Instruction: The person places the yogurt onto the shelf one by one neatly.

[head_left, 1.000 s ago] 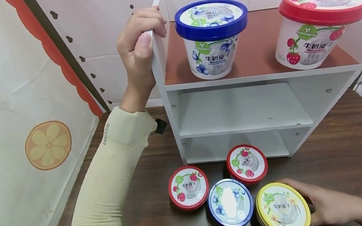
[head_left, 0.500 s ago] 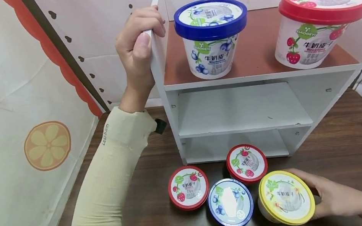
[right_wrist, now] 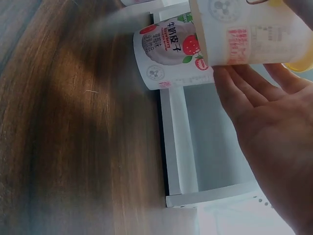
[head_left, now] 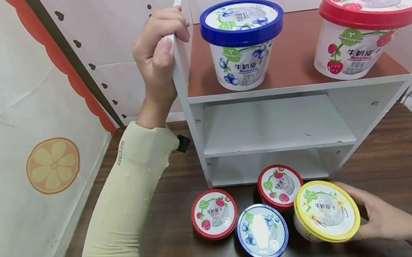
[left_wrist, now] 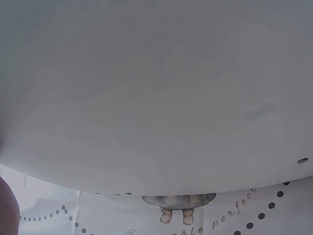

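My left hand [head_left: 158, 51] grips the top left edge of a white shelf unit [head_left: 182, 79], fingers bent over the panel. In the left wrist view the shelf's pale side panel [left_wrist: 156, 107] takes up most of the picture. My right hand [head_left: 380, 214] holds a tub with a yellow lid [head_left: 327, 211] by its right side, raised off the table in the right wrist view. Close by stand a red-lidded strawberry tub [head_left: 281, 186], a blue-lidded blueberry tub [head_left: 262, 232] and another red-lidded tub [head_left: 214, 214].
On the shelf's brown top board [head_left: 300, 51] stand a large blueberry tub [head_left: 242, 44] at left and a large strawberry tub [head_left: 366, 29] at right. Below are two white tiers [head_left: 272, 123]. The unit rests on a dark wooden table [head_left: 166, 239], with a printed cloth [head_left: 0, 131] at left.
My right hand has moved the yellow-lidded tub up and away, toward the shelf, close to the rear strawberry tub. My left hand stays on the shelf edge.
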Available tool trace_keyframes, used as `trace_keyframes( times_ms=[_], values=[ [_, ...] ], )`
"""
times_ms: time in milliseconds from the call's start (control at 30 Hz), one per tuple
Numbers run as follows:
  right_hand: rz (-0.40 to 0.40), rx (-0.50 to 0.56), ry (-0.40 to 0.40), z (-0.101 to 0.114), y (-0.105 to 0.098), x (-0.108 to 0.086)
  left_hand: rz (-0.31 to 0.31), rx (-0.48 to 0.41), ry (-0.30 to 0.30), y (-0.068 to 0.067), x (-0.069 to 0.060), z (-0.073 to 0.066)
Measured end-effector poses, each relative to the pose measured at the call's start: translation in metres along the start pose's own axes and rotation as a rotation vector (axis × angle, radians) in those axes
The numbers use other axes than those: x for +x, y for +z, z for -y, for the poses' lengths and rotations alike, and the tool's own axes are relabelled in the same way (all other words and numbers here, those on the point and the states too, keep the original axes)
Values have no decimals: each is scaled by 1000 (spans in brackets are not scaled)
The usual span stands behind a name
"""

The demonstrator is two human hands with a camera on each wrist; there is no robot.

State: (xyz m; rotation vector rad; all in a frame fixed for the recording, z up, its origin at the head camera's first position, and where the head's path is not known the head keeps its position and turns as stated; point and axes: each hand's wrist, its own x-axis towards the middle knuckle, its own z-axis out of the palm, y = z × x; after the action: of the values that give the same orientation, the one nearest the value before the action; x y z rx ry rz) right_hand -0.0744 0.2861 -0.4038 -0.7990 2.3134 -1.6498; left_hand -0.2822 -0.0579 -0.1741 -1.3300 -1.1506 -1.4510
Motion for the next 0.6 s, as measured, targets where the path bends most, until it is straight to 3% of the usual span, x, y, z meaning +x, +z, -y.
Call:
trace_keyframes(
  times_ms=[200, 467, 600],
  values=[
    [-23, 1, -76, 2, -1, 3, 1, 3, -4, 0, 0, -1],
    [6, 66, -92, 4, -5, 6, 2, 5, 1, 1, 1, -1],
    [-27, 78, -78, 4, -6, 4, 6, 3, 1, 2, 2, -1]
  ],
)
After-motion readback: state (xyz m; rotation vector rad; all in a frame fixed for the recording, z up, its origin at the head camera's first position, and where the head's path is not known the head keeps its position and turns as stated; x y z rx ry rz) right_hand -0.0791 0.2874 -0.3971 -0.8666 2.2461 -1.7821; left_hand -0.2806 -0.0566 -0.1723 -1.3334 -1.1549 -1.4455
